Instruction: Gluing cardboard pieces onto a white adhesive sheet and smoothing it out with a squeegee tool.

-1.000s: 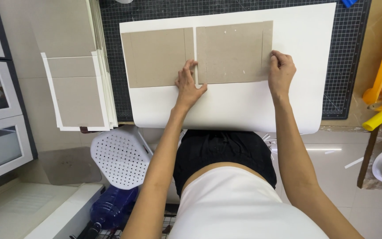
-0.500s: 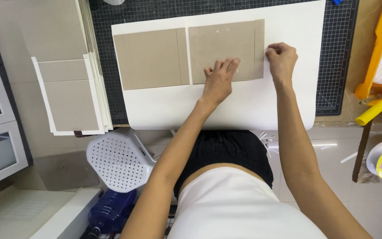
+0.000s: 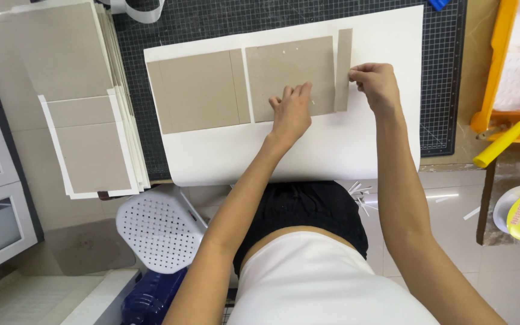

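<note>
A left hand (image 3: pixel 291 111) presses flat, fingers spread, on the right grey board (image 3: pixel 287 75) on a white sheet (image 3: pixel 308 150) (atop a cutting mat (image 3: pixel 446 78)), while the right hand (image 3: pixel 375 84) pinches a narrow board strip (image 3: pixel 343 69) just beside it.

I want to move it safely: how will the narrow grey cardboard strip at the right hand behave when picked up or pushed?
The narrow grey cardboard strip looks straight and flat, so it is probably stiff, not floppy. It is thin and small, so likely light. Lying on the smooth white paper sheet, it may slide easily if the right hand pushes it.
</note>
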